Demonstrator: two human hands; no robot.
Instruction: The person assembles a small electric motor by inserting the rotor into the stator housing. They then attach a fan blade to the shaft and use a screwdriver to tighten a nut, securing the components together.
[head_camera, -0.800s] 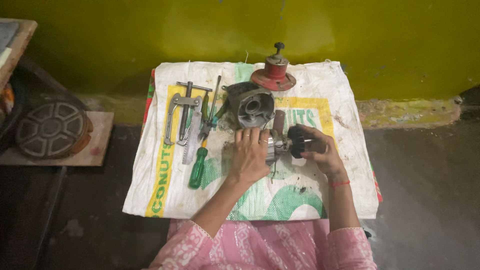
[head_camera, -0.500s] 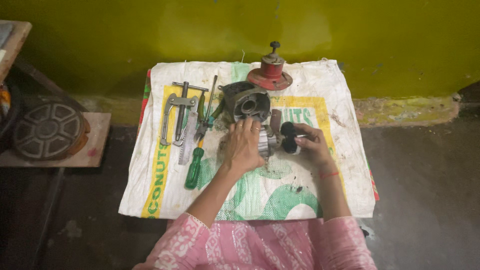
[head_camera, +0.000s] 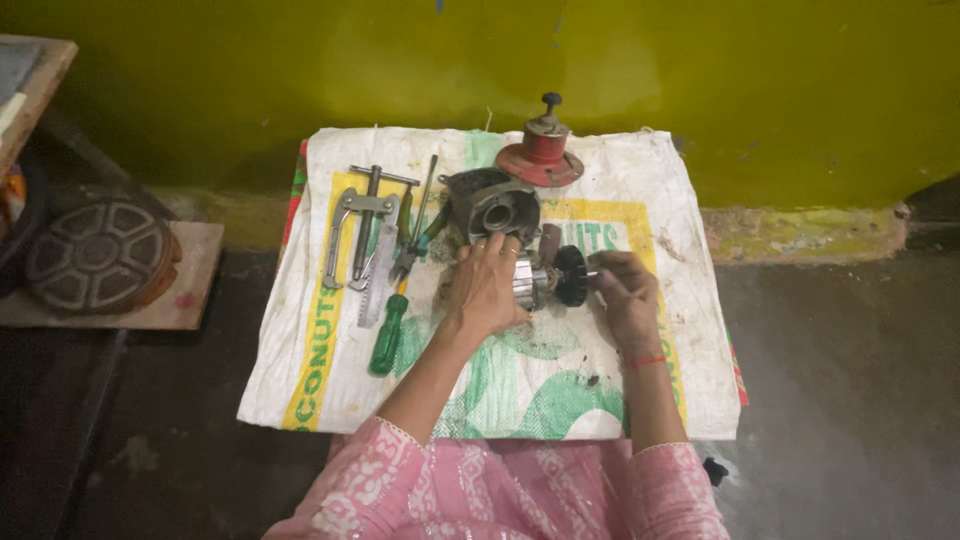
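My left hand (head_camera: 487, 288) is wrapped over a metal motor rotor (head_camera: 530, 284) lying on a white woven sack (head_camera: 560, 390). My right hand (head_camera: 623, 296) grips the rotor's right end, just past a black fan disc (head_camera: 571, 274) on its shaft. Just behind my left hand sits a grey round motor housing (head_camera: 492, 207). The rotor's middle is mostly hidden under my fingers.
A metal gear puller (head_camera: 357, 226), pliers (head_camera: 413, 240), a steel ruler (head_camera: 374, 290) and a green-handled screwdriver (head_camera: 388, 332) lie left of my hands. A red end cover (head_camera: 540, 155) stands at the sack's far edge by the yellow wall. A ribbed round casting (head_camera: 98, 252) sits far left on a board.
Both hands have stayed on the rotor, and my right hand has shifted out to the shaft end beyond the black fan. The camera view has shifted slightly.
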